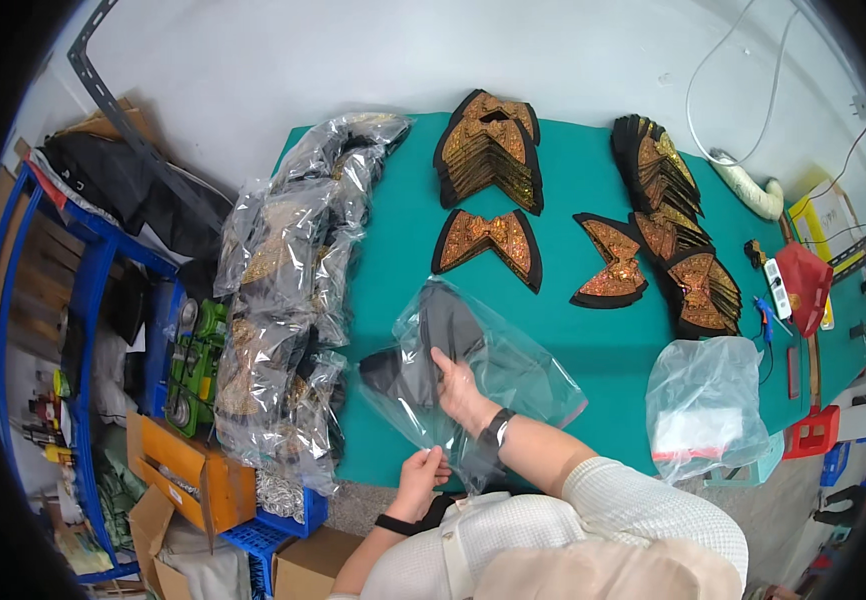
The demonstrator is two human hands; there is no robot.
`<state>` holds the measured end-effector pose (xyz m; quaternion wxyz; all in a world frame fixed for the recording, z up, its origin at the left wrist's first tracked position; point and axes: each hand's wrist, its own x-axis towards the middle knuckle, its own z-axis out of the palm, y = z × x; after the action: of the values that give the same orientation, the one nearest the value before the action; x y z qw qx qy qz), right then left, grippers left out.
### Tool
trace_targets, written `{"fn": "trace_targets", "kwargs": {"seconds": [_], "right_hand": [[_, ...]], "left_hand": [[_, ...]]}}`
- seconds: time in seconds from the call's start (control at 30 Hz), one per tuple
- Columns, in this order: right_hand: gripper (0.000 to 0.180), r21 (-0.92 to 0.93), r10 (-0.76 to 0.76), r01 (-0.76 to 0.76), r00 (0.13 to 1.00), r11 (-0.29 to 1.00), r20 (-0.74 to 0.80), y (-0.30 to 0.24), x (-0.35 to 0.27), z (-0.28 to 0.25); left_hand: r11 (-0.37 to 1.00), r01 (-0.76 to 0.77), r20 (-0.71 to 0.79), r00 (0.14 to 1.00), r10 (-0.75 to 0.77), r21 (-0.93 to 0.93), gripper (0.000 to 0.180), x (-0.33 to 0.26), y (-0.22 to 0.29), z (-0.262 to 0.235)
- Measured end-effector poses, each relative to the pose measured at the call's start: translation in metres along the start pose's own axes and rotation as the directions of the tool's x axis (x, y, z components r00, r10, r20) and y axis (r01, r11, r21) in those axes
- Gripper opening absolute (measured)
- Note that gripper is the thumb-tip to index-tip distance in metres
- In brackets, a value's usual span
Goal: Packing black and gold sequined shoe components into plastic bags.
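A clear plastic bag point(528, 365) lies spread at the table's near edge. Within its outline is a black winged piece point(450, 322), one dark lobe upright and another to the left. My right hand point(461, 390) grips this black piece, thumb on top; whether the hand is inside the bag or over it, I cannot tell. Lower down, my left hand point(420, 483) pinches the bag's near edge between thumb and fingers. Just beyond the bag sits a single orange sequined bow-shaped piece with black edging point(488, 243).
Bagged pieces point(288, 250) are heaped along the green table's point(403, 235) left side. Sequined bow stacks stand at the back point(490, 155) and right point(658, 165). Another clear bag point(708, 410) lies at the right front. A blue shelf point(93, 290) and cardboard box point(193, 475) are left.
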<state>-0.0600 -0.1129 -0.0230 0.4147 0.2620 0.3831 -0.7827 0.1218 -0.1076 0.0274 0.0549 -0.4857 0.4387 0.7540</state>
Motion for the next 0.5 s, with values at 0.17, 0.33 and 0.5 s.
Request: {"fn": "trace_targets", "kwargs": {"seconds": [0.17, 0.33, 0.5], "right_hand": [[0.049, -0.155, -0.013, 0.033, 0.991, 0.987, 0.132, -0.023, -0.007, 0.01], [0.035, -0.406, 0.084, -0.08, 0.996, 0.91, -0.008, -0.04, -0.026, 0.023], [0.028, -0.395, 0.062, -0.053, 0.998, 0.917, 0.011, -0.03, -0.016, 0.001]], "left_hand": [[0.989, -0.04, 0.075, 0.997, 0.03, 0.145, 0.025, 0.022, -0.011, -0.016], [0.958, -0.073, 0.018, 0.997, 0.081, -0.277, 0.042, 0.024, 0.016, -0.012], [0.93, -0.029, 0.159, 0.983, 0.093, -0.366, 0.072, 0.024, 0.023, -0.007]]}}
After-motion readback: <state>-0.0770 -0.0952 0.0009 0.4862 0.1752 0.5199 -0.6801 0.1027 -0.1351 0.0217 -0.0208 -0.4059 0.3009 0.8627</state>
